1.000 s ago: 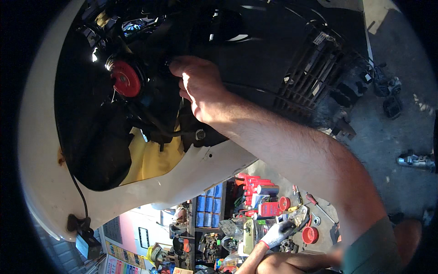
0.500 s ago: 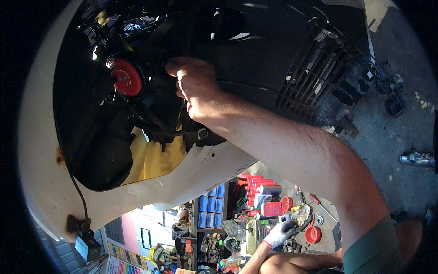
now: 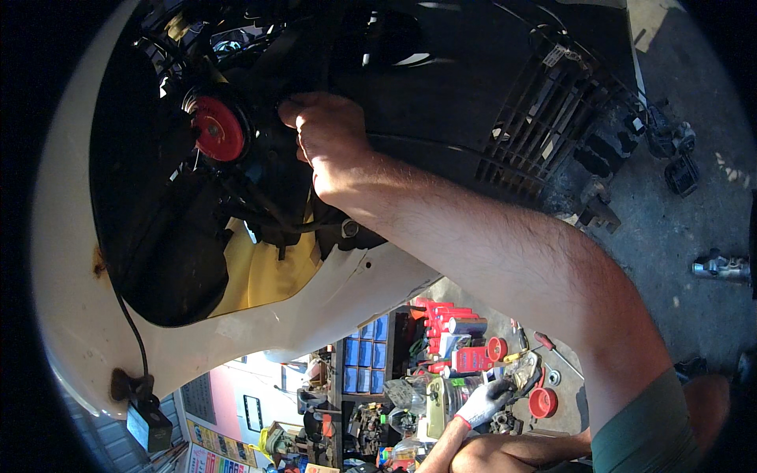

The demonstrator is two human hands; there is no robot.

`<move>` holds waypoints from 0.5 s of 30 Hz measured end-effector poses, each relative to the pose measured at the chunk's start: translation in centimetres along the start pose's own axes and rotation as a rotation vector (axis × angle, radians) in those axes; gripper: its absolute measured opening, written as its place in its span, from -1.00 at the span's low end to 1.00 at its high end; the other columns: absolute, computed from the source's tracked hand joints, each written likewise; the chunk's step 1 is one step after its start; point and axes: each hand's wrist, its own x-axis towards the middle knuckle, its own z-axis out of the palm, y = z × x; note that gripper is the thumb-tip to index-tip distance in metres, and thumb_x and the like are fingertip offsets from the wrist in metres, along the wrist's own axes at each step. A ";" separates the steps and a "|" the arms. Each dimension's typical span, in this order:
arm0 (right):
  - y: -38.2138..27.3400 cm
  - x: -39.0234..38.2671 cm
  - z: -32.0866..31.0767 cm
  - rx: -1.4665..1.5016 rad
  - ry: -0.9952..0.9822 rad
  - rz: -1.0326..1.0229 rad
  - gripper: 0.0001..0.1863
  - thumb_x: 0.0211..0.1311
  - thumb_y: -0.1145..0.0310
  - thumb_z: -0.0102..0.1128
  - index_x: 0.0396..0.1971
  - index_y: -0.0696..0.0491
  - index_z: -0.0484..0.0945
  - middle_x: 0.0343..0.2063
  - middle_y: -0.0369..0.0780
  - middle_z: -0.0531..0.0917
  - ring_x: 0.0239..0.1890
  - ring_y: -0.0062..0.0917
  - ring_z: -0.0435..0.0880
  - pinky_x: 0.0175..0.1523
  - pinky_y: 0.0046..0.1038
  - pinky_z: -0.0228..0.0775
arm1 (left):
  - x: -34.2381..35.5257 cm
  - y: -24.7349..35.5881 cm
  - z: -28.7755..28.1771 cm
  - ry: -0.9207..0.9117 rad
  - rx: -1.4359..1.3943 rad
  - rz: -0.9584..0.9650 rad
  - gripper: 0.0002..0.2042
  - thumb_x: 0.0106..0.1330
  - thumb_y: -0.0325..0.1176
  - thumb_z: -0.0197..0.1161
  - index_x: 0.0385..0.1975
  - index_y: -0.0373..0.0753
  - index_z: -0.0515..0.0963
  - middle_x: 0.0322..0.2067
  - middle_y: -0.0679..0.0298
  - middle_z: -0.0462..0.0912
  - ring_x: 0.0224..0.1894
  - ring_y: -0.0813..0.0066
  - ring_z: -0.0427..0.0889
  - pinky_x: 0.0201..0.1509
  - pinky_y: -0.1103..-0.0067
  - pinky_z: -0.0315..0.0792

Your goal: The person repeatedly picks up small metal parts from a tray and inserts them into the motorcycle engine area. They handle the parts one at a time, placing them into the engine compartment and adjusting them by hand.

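From the lower right, below a green sleeve, my bare right arm reaches into a dark opening in a white vehicle body panel. There my right hand is closed, fingers curled in shadow among dark parts. Whatever it grips is hidden. Just left of it is a round red horn with a dark rim. Under the hand run dark hoses and a bolt head, with a yellow surface showing below through the opening. My left hand is out of view.
A slatted dark grille lies to the right. A small box hangs by a cable at lower left. Another person's gloved hand is among tools, red bottles and a red bowl. A metal part lies on the floor.
My right hand has shifted slightly left and stays closed. The other person's gloved hand is nearly where it was.
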 end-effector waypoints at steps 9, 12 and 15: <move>0.2 0.2 0.5 -0.018 0.021 -0.019 -0.84 0.20 0.46 0.39 -0.22 0.10 0.67 -0.56 -0.36 0.58 -0.62 -0.70 0.41 -0.53 -0.55 0.26 | -0.3 1.4 -0.6 -0.017 -0.019 -0.048 -0.64 0.43 -0.27 0.20 0.11 -0.36 0.55 0.01 -0.03 0.69 0.08 0.17 0.68 0.20 0.38 0.50; -0.1 -0.2 0.4 -0.071 0.028 -0.011 -0.88 0.19 0.50 0.35 -0.27 0.10 0.68 -0.56 -0.36 0.58 -0.63 -0.72 0.39 -0.53 -0.56 0.24 | -0.5 1.3 -0.6 -0.001 0.006 -0.019 -0.66 0.45 -0.28 0.20 0.11 -0.33 0.56 -0.09 0.07 0.70 -0.08 0.31 0.63 0.02 0.45 0.50; -0.3 -0.2 0.4 -0.084 0.016 -0.046 -0.91 0.19 0.53 0.29 -0.31 0.09 0.69 -0.56 -0.36 0.58 -0.63 -0.72 0.38 -0.53 -0.55 0.22 | -0.5 0.5 -0.2 0.039 -0.018 0.035 -0.69 0.48 -0.29 0.19 0.12 -0.27 0.57 -0.28 0.28 0.70 -0.39 0.59 0.54 -0.32 0.58 0.49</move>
